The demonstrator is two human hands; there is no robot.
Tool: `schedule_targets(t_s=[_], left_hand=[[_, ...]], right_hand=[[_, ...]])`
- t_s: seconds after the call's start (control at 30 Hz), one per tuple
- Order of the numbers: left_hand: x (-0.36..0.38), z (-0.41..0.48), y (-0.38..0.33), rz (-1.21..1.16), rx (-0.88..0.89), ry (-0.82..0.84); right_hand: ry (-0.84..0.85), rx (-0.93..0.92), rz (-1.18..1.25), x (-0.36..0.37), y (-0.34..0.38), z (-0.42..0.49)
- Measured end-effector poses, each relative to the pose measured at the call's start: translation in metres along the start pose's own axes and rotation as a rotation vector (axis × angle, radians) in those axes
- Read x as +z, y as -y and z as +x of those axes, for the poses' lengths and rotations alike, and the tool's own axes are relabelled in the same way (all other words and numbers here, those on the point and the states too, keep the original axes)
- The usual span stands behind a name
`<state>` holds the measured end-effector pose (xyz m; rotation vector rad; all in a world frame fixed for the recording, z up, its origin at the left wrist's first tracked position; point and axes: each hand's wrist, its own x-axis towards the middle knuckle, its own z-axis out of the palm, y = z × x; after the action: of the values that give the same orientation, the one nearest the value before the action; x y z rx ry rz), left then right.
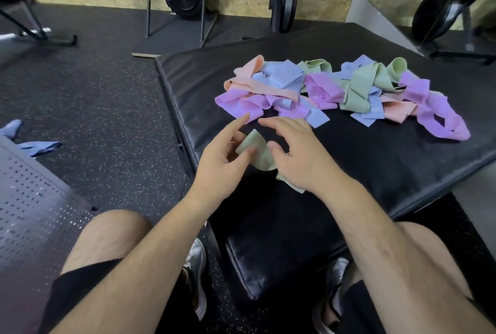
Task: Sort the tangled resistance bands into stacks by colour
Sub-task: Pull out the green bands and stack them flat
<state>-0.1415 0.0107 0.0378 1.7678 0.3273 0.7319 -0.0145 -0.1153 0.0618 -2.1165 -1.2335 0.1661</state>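
One green band (pixel 254 142) lies on the black surface (pixel 375 162) just our side of the tangle (pixel 322 89), with its long axis running diagonally under both hands. We see the left hand (pixel 225 156) pinching its far fold, and the right hand (pixel 298 154) resting spread-fingered on it.

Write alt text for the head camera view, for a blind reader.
A person's left hand pinches a pale green band while the right hand spreads over it, on a black padded mat. Beyond lies a tangled pile of purple, blue, green and peach bands.
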Motion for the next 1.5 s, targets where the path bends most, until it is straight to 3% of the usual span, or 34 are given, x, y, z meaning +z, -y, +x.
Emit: schedule_targets(t_s=[0.23, 0.53, 0.87, 1.03, 1.2, 1.5], left_hand=[[-0.015, -0.009, -0.004, -0.053, -0.020, -0.007], [-0.031, -0.003, 0.005, 0.035, -0.136, -0.129], [-0.031, 0.005, 0.028, 0.335, -0.176, -0.052], [-0.029, 0.006, 0.035, 0.352, -0.176, -0.055], [-0.028, 0.006, 0.038, 0.348, -0.190, -0.064], [-0.027, 0.006, 0.043, 0.373, -0.176, -0.107]], right_hand=[[0.268, 0.149, 0.132, -0.003, 0.027, 0.015], [0.306, 0.158, 0.038, -0.009, 0.037, 0.028], [0.411, 0.241, -0.190, 0.007, 0.025, 0.037], [0.345, 0.210, -0.108, 0.012, 0.019, 0.036], [0.384, 0.247, -0.031, 0.011, 0.011, 0.037], [0.486, 0.188, -0.197, -0.002, 0.011, 0.050]])
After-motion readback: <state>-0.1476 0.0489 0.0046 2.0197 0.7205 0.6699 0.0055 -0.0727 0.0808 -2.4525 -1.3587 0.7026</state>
